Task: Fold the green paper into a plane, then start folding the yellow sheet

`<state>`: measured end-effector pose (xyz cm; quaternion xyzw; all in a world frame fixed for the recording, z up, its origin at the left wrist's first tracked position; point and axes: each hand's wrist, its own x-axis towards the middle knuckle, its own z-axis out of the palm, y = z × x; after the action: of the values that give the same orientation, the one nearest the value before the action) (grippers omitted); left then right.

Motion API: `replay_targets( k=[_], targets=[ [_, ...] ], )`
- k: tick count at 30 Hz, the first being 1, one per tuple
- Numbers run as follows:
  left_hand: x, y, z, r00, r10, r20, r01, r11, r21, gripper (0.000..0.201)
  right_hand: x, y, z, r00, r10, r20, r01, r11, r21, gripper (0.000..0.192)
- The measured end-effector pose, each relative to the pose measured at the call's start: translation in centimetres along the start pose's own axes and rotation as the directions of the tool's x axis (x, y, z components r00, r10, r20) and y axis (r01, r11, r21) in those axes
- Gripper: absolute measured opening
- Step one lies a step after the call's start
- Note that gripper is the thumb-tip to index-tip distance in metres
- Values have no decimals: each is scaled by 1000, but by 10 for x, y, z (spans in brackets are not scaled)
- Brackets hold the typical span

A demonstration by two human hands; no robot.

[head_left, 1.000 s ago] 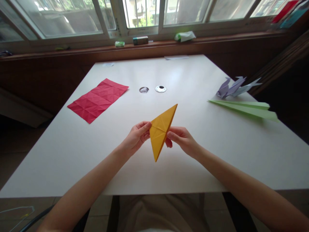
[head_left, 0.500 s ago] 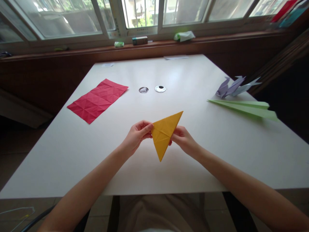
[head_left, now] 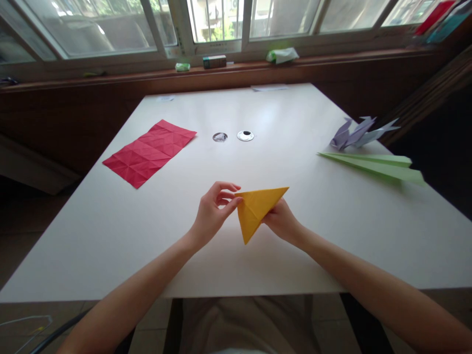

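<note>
Folded yellow paper triangle (head_left: pixel 257 209) held above the near middle of the white table (head_left: pixel 295 246). The right hand (head_left: pixel 282 221) grips its right side from beneath; the left hand (head_left: pixel 213 212) pinches its left corner, remaining fingers spread. Creased red paper sheet (head_left: pixel 149 152) lies far left; green paper plane (head_left: pixel 372 164) and lilac folded figure (head_left: pixel 356 132) far right.
</note>
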<state>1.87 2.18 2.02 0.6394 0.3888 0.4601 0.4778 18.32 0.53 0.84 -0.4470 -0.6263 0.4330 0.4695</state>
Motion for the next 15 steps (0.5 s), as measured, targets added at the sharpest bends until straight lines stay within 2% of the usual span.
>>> replay_targets(
  k=[5, 7, 10, 15],
  targets=[
    [-5, 2, 2, 986, 153, 69, -165, 959, 230, 12, 0, 1, -1, 983, -139, -118, 122, 982, -143, 9],
    [-7, 3, 4, 970, 204, 131, -234, 926, 297, 22, 0, 1, -2, 967, -195, -161, 162, 966, -201, 11],
    [-12, 4, 6, 939, 275, 208, -339, 845, 413, 49, -2, 1, -2, 947, -246, -209, 189, 947, -259, 13],
    [-20, 0, 13, 914, 342, 217, -405, 748, 527, 56, -7, 2, -2, 936, -323, -141, 253, 893, -371, 11]
  ],
)
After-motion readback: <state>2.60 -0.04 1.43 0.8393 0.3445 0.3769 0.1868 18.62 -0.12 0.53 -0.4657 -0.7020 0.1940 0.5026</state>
